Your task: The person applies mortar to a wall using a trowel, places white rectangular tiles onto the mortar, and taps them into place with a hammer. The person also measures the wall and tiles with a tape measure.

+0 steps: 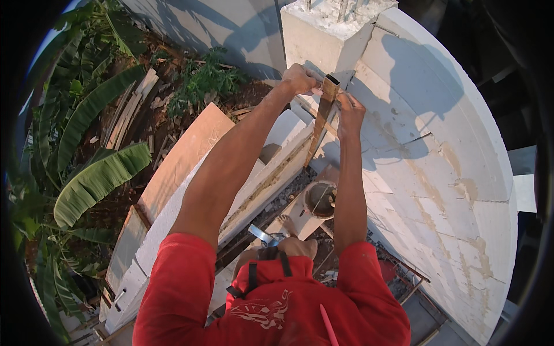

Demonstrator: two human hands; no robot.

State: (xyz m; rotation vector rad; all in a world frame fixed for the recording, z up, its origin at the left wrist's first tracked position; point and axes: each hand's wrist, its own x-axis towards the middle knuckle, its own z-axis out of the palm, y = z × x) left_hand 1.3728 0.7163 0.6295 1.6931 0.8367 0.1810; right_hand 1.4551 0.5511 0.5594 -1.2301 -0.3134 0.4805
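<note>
A long brown hollow rectangular bar (323,112) stands tilted beside a concrete column, its dark open end (332,79) uppermost. My left hand (300,81) is closed at the bar's left side near the top, thumb and fingers against it. On the opposite side, my right hand (350,112) has bent fingers pinched at the bar's upper edge. Whether anything thin lies between the fingertips is too small to tell. Below the bar, a round bucket (320,199) with grey contents rests on a plank between the walls.
The concrete column (314,37) has rods sticking out of its top. A pale block wall (427,167) with mortar smears curves along the right. To the left runs a lower white block wall (167,239), with a wooden board (182,161) and banana leaves (104,179) beyond.
</note>
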